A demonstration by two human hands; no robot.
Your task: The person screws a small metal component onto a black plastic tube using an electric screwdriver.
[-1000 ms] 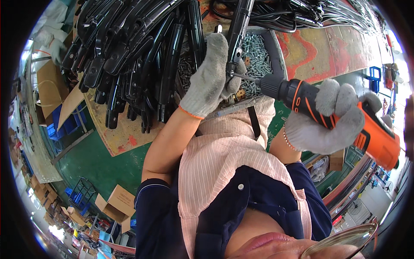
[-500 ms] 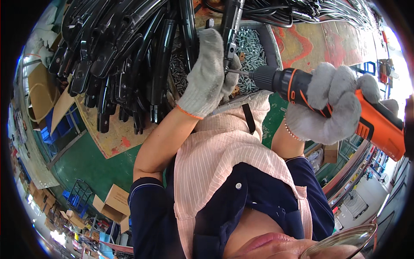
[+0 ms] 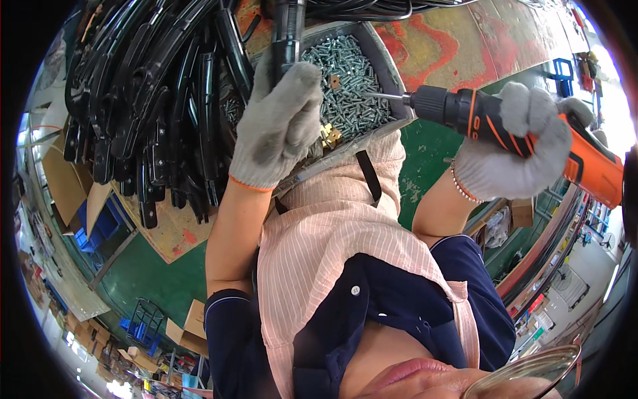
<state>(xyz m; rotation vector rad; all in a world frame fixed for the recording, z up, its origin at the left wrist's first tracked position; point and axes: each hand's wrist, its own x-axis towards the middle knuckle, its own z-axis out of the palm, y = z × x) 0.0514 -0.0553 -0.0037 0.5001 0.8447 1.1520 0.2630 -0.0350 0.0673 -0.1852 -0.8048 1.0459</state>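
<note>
In a grey knitted glove, my left hand [image 3: 279, 123] is closed around the lower end of a black metal bar [image 3: 288, 36], which points away from me. Below and beside it lies a grey tray [image 3: 392, 73] holding many small silver screws [image 3: 355, 83] and a few brass-coloured square nuts [image 3: 330, 135]. My gloved right hand [image 3: 515, 146] grips an orange and black power drill [image 3: 488, 120]. The drill's thin bit [image 3: 385, 96] points left over the tray's right part, apart from the bar. My left fingers hide the bar's near end.
Many black metal bars [image 3: 143, 93] are heaped at the left on the worn wooden table [image 3: 458, 46]. Black rods or cables [image 3: 359, 9] lie along the far side. An open cardboard box [image 3: 193, 329] and a blue trolley [image 3: 143, 326] stand on the green floor [image 3: 159, 263].
The drill bit has drawn away from the bar, to the right. My left hand has moved left and turned with the bar, uncovering more of the screws.
</note>
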